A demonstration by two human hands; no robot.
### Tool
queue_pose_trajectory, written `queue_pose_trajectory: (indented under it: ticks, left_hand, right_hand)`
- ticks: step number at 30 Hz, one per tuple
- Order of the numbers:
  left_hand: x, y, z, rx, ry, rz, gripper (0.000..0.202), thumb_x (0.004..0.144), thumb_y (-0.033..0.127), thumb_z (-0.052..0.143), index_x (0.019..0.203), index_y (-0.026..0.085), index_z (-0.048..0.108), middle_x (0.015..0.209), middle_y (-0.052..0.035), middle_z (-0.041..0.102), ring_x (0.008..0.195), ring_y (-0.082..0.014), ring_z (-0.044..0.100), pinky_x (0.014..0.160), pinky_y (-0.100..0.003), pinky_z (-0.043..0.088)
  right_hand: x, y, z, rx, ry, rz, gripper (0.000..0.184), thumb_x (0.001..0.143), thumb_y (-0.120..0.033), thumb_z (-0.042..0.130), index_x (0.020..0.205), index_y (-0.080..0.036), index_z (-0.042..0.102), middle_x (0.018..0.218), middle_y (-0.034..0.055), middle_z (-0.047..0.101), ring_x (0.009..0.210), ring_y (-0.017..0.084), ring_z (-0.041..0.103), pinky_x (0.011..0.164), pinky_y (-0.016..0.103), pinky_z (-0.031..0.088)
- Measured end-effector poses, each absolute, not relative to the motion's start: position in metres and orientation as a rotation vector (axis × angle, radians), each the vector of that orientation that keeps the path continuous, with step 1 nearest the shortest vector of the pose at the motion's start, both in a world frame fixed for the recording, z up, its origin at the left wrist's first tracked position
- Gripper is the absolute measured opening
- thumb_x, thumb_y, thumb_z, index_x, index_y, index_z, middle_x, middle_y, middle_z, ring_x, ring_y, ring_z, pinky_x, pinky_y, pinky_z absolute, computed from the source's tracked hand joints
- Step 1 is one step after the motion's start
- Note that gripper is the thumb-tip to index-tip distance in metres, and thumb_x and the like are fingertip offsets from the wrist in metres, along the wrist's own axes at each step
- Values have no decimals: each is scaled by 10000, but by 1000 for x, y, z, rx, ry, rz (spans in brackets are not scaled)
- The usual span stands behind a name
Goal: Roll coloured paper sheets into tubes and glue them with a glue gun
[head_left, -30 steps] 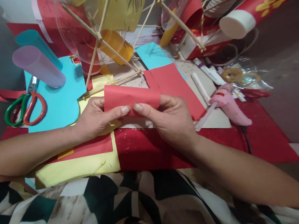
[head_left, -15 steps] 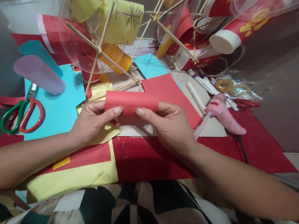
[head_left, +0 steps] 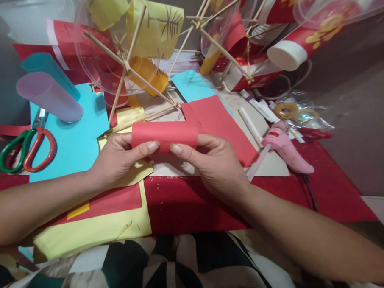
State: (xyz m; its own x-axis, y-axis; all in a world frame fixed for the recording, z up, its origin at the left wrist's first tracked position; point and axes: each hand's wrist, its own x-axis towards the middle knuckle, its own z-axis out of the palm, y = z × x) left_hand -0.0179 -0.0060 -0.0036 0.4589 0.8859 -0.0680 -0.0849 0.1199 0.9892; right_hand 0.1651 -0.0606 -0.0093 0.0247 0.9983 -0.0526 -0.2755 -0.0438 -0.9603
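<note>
A small curled piece of red paper [head_left: 165, 132] is held level between both hands above the table. My left hand [head_left: 116, 157] grips its left end, thumb pressed on the front and fingers tucked into the curl. At the right end, my right hand [head_left: 213, 162] pinches it the same way. The thumb tips lie near each other along the lower edge. Just behind the hands lies a larger red sheet [head_left: 221, 128], partly over a blue sheet [head_left: 194, 87]. My fingers inside the curl are mostly hidden.
On the left, scissors [head_left: 40, 150] and two cups, one purple [head_left: 50, 95] and one teal [head_left: 45, 65], rest on blue paper [head_left: 64, 155]. Stick frames [head_left: 127, 64] stand behind. To the right lie a pink glue gun [head_left: 284, 148], a white marker [head_left: 250, 125] and tape rolls [head_left: 287, 110].
The curled red paper and both hands have shifted slightly left and down. Both thumbs still press on it, and the whole view has drifted a little.
</note>
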Motion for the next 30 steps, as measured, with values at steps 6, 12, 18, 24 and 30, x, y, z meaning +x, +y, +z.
queue_pose_trajectory:
  ticks: [6,12,18,24,30]
  left_hand:
    - [-20,-7,-5,1328,865,866,196,767,333,844,669,177,776,618,12,704,574,-72,599,579,-170,512]
    - [-20,-7,-4,1363,892,854,226,780,353,828,671,166,763,611,10,703,558,-76,601,563,-170,507]
    - [-18,-6,-4,1269,834,876,169,791,348,821,844,189,804,655,15,721,532,-86,625,550,-188,546]
    - [-20,-5,-8,1261,839,895,194,796,363,816,721,187,780,569,24,675,519,-90,625,558,-190,558]
    - [-20,-6,-8,1218,864,836,216,759,374,842,704,178,770,603,8,695,537,-109,647,556,-205,557]
  right_hand:
    - [164,-61,-9,-1074,-977,1302,96,764,-311,828,850,-269,823,897,-3,811,833,180,751,785,313,605]
    - [164,-63,-6,-1104,-997,1238,74,760,-298,824,823,-260,817,860,-9,807,816,183,746,756,312,605]
    - [168,-57,-12,-1093,-915,1198,112,739,-321,842,813,-246,802,869,-6,804,786,169,725,771,328,599]
    - [166,-58,-12,-1063,-896,1232,139,738,-320,850,841,-244,796,903,-4,804,812,167,731,817,342,600]
    - [166,-59,-14,-1081,-849,1290,177,718,-356,866,817,-226,796,859,9,802,756,175,732,742,340,609]
